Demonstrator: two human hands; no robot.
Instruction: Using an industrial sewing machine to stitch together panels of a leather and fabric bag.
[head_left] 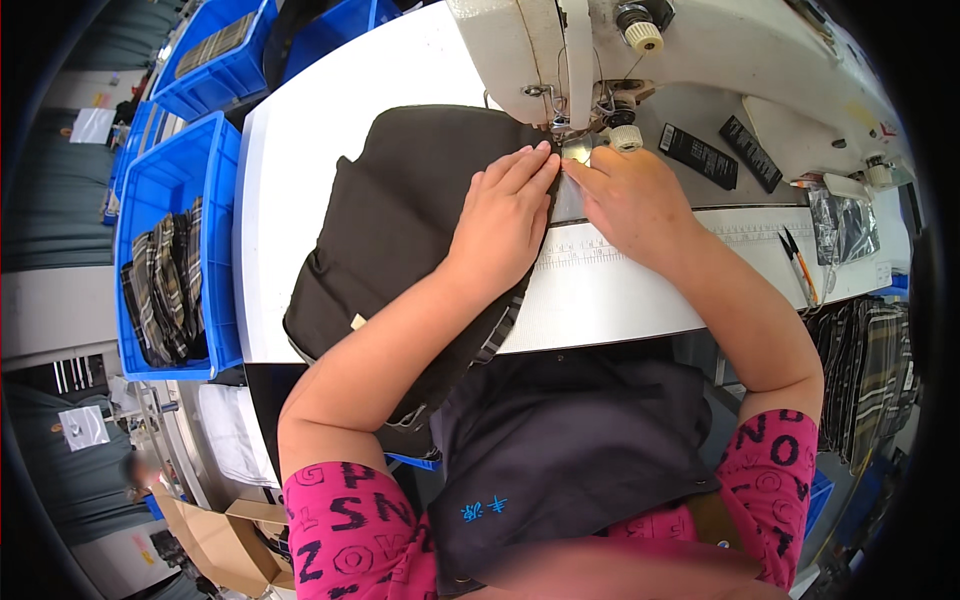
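Observation:
A dark brown cloth piece lies on the white sewing table, its right edge running to the needle area of a white sewing machine. Plaid shows along its lower edge. My left hand rests flat on the cloth, fingers stretched toward the presser foot. Just right of the foot is my right hand, fingers curled, thumb and forefinger closed at the cloth's edge. What lies between those fingertips is partly hidden. Both hands nearly meet in front of the needle.
Blue bins with folded plaid cloth stand left of the table. On the right lie two black labels, pencil-like tools and a clear plastic bag. A ruler strip crosses the table. Plaid pieces hang at the right edge.

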